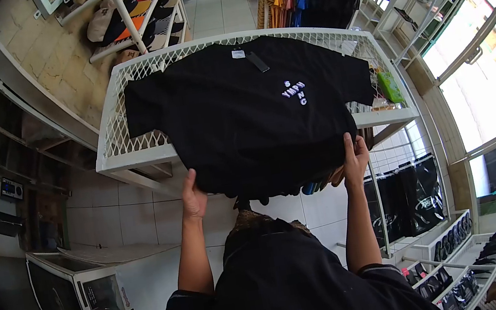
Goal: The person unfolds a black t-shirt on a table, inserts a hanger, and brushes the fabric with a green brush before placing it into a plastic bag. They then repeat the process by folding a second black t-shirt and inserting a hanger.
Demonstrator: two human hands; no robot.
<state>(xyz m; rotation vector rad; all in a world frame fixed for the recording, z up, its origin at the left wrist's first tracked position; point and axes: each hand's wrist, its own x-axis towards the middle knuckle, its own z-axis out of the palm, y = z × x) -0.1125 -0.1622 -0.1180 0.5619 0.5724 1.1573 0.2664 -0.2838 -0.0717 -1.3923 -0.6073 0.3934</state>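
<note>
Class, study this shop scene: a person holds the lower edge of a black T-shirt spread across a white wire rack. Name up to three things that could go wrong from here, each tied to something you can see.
1. The black T-shirt lies on the white wire rack; its fabric might snag on the mesh if dragged.
2. The hang tag at the collar could catch or tear.
3. The left hand and right hand pinch only the hem, which overhangs the rack's front edge; a loosened grip might let the shirt slide off.

A single head-worn camera looks steeply down and forward over the person's chest, close above the white wire rack (131, 148); its wide lens bends the surrounding shop.
</note>
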